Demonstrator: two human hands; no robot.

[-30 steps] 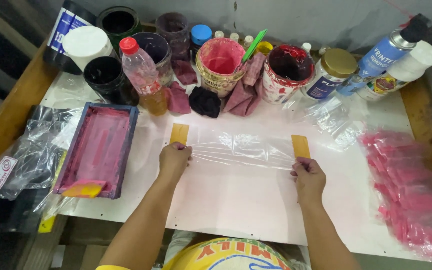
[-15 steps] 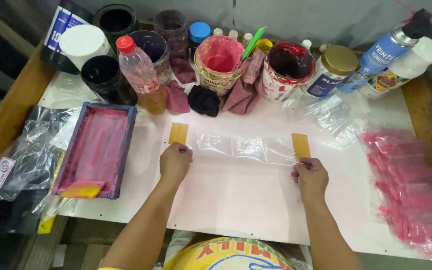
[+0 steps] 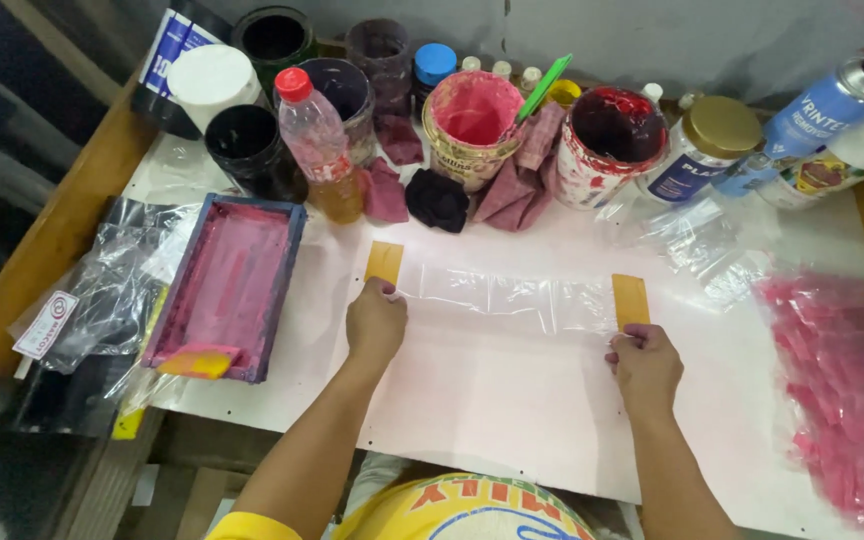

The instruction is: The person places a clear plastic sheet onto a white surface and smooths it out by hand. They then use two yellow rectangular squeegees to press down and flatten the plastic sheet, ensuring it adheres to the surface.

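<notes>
Little has shifted: both hands stay pinching the clear plastic bag (image 3: pixel 512 300), left hand (image 3: pixel 375 322) and right hand (image 3: pixel 644 365) at its taped ends; likely flimsy, slippery.

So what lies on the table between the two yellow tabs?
In the head view, a clear plastic sheet stretches flat between the left yellow tab and the right yellow tab; nothing lies on it.

Yellow short-sleeved shirt, apparently printed.
</notes>
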